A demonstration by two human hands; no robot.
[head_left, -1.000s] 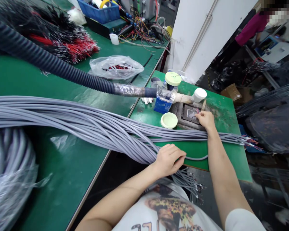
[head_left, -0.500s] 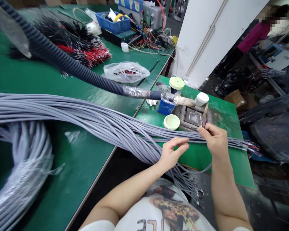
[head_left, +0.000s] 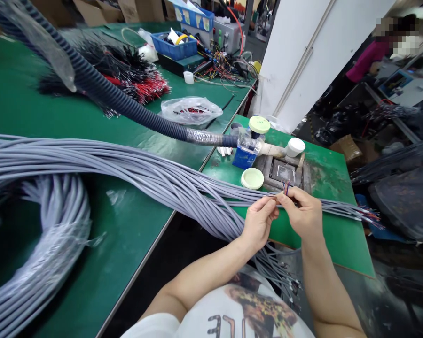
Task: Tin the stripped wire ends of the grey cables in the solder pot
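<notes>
My right hand (head_left: pixel 303 213) is closed in a pinch on the end of a grey cable, and its thin coloured wires (head_left: pixel 286 187) stick up past the fingertips. Against it, my left hand (head_left: pixel 261 223) has thumb and forefinger pinched on the same wires; the exact grip is partly hidden by the fingers. A thick bundle of grey cables (head_left: pixel 155 176) runs from the left and passes behind both hands. Its stripped ends (head_left: pixel 370 216) fan out at the right, and other cable ends (head_left: pixel 289 281) hang down by my shirt.
Beyond the hands sit a solder pot (head_left: pixel 284 171), a pale green lid (head_left: pixel 252 178), a blue box (head_left: pixel 245 157) and a white cup (head_left: pixel 295 147). A ribbed hose (head_left: pixel 144 117) crosses above the bench. Coiled cable (head_left: pixel 63 225) lies left. A person (head_left: pixel 366 61) stands far right.
My right hand has moved left and slightly down with the wires, away from the solder pot. My left hand has moved right, closed, and met the right hand at the wires.
</notes>
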